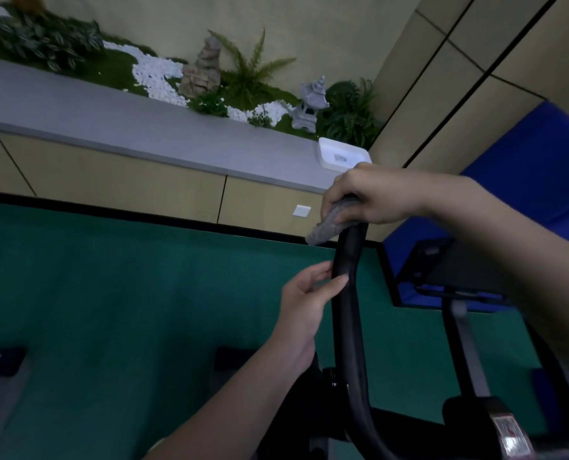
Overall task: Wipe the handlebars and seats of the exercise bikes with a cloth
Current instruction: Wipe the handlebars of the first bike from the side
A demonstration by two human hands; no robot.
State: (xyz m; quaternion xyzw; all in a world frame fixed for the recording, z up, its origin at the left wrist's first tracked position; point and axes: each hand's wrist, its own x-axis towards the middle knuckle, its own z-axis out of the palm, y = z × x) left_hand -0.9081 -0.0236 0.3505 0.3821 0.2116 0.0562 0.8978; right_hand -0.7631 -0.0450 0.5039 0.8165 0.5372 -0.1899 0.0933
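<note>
A black handlebar (347, 327) of an exercise bike rises from the bottom of the head view to just right of centre. My right hand (372, 197) grips its top end with a grey cloth (329, 224) wrapped under the fingers; a corner of the cloth sticks out to the left. Lower down, my left hand (306, 300) pinches the bar between thumb and fingers. The bike's black console (455, 263) sits to the right, partly behind my right forearm. No seat is in view.
A grey ledge (110, 114) runs along the wall with plants, white pebbles, a rock (203, 71) and a small stone lantern (311, 104). A white tray (341, 156) sits at its right end. Green floor (110, 293) lies below; blue mats (535, 161) stand at right.
</note>
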